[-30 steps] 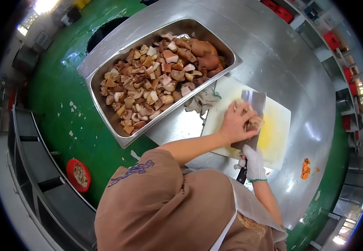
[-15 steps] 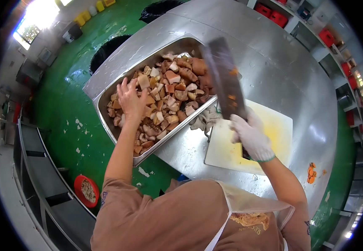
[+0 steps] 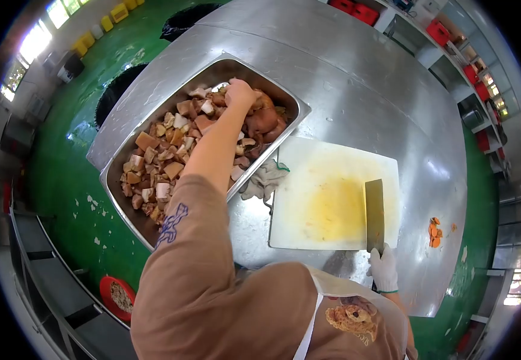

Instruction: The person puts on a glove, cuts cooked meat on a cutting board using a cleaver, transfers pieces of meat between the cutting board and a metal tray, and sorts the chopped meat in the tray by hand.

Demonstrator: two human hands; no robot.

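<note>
My bare left hand reaches into the far end of a deep metal tray, its fingers closed and bent down among the meat; what they hold is hidden. Cut chunks of meat fill much of the tray, with larger uncut brown pieces at its right end. My gloved right hand is closed round the handle end of a cleaver, whose blade rests on the right part of a white cutting board. Yellow liquid stains the board's middle.
A grey glove lies between tray and board. Orange scraps are on the metal table at the right. A red bowl stands on the green floor at lower left, and black bins stand beyond the table. Shelves line the right.
My left hand has gone from the board to the tray's near-left chunks, then to its far end. The cleaver, raised over the tray half a second ago, has come down onto the board.
</note>
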